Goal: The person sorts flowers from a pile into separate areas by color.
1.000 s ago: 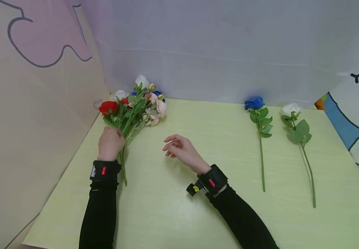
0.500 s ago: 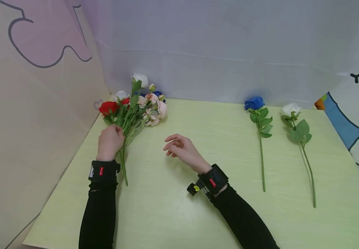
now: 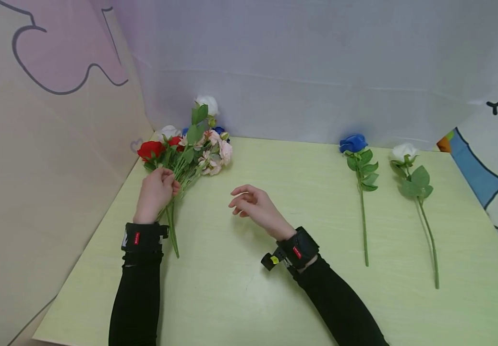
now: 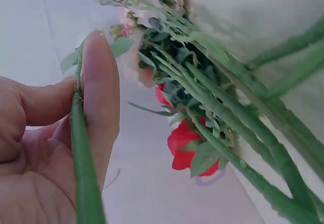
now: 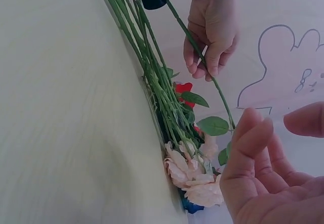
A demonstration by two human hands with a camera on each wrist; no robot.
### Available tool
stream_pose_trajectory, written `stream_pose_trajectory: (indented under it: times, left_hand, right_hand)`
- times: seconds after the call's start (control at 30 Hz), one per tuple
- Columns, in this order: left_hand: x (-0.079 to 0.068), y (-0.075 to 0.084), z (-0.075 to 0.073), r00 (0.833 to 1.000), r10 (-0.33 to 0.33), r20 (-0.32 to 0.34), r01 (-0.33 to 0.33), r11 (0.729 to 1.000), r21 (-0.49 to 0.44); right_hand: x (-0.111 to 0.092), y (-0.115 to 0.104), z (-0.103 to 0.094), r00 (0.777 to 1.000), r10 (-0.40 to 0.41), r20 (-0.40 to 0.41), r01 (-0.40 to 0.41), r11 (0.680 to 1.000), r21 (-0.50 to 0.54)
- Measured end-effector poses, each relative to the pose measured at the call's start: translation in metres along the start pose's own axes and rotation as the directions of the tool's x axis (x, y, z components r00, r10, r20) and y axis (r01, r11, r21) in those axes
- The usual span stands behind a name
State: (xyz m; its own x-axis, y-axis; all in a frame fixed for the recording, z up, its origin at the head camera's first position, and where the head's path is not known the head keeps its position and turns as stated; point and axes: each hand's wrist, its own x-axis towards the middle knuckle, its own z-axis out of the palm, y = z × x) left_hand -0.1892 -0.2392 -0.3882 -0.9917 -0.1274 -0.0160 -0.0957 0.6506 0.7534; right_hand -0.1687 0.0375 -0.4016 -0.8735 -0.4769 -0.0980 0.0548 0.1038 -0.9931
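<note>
My left hand (image 3: pixel 154 193) pinches the green stem (image 4: pixel 85 153) of a white rose (image 3: pixel 207 104) between thumb and fingers. That rose is lifted over a bunch of artificial flowers at the table's back left. The bunch holds a red rose (image 3: pixel 151 150), another white rose (image 3: pixel 169 131), pale pink blossoms (image 3: pixel 222 153) and some blue petals. Its stems (image 4: pixel 238 128) lie together beside my left hand. To the right of the bunch hovers my right hand (image 3: pixel 257 210), fingers loosely bent and nothing in them; in the right wrist view its fingertips overlap the lifted rose's leaves (image 5: pixel 212 126).
On the right of the pale yellow table (image 3: pixel 300 298), a blue rose (image 3: pixel 353 143) and a white rose (image 3: pixel 404 152) lie apart, stems toward the front. A grey curtain (image 3: pixel 296 72) hangs along the back edge, and a printed one (image 3: pixel 58 158) stands at the left.
The white rose in my left hand has tipped, its bloom shifting up and to the right. My left fingers have turned slightly right. The right hand stays almost still.
</note>
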Motion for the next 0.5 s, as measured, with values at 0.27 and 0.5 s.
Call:
stream_pose_trajectory:
  times: [0.27, 0.5]
  left_hand:
    - [0.002, 0.010, 0.004, 0.994, 0.014, 0.108, 0.007, 0.981, -0.194]
    - [0.004, 0.019, 0.020, 0.982, 0.057, 0.179, 0.018, 0.919, -0.394]
  right_hand:
    - [0.000, 0.000, -0.006, 1.000, -0.008, -0.014, 0.008, 1.000, 0.007]
    - [-0.003, -0.001, -0.016, 0.999, -0.007, -0.031, 0.008, 1.000, 0.010]
